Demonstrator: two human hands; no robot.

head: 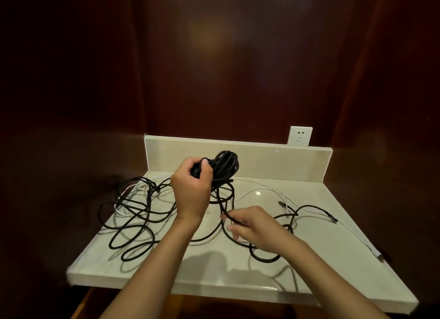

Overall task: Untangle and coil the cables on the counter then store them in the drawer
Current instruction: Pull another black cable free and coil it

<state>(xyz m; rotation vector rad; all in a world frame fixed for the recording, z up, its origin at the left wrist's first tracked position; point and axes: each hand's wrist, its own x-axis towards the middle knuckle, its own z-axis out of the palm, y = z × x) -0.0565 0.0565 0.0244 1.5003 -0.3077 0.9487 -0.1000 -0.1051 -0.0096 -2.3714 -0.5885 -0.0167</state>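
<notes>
My left hand (192, 187) grips a bundle of coiled black cable (223, 165), raised above the back middle of the pale counter (166, 266). A strand runs down from the bundle to my right hand (254, 226), which pinches it between thumb and fingers just above the counter. Loose black cable (133, 223) sprawls in tangled loops over the left half of the counter and curls under my right hand. A thin white cable (259, 190) weaves through the loops and runs off to the right. No drawer is in view.
A low backsplash (273, 162) closes the counter's far edge, with a white wall socket (299, 136) above it at the right. Dark wood panels surround the counter. A black plug end (333, 219) lies near the right edge, another cable end (380, 257) at the right rim.
</notes>
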